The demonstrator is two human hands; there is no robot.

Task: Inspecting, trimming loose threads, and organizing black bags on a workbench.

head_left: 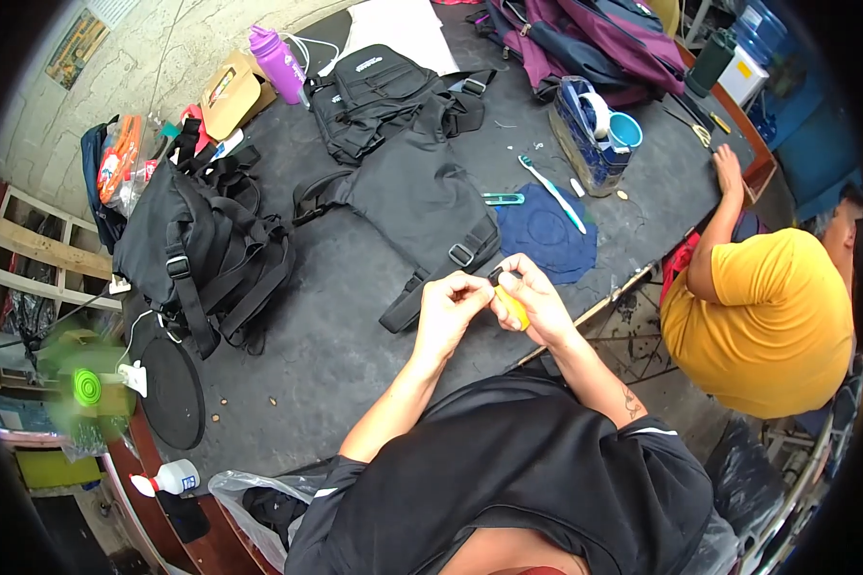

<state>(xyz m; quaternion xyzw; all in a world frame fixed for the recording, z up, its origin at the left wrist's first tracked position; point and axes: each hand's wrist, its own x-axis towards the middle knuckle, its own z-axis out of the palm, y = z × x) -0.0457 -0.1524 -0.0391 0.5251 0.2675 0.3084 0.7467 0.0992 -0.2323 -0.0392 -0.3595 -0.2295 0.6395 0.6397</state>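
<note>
Over the near side of the dark table, my left hand [448,314] and my right hand [537,297] meet fingertip to fingertip. In my right hand is a small yellow object [512,309], mostly covered by the fingers, with a dark bit near its top; its kind is not clear. The left thumb and fingers are pinched together beside it, and what they hold is hidden. Just beyond my hands lies a black bag [417,196] with straps and buckles. To its right, a toothbrush [552,195] rests on a dark blue cloth [539,247], beside a green-handled cutter [502,199].
Black bags [201,249] are heaped at left, with a purple bottle [276,65] behind. A tool caddy [585,144] and purple backpack [594,43] stand at far right. A person in yellow [762,321] leans at the right edge. A green-centred fan [86,386] spins at left.
</note>
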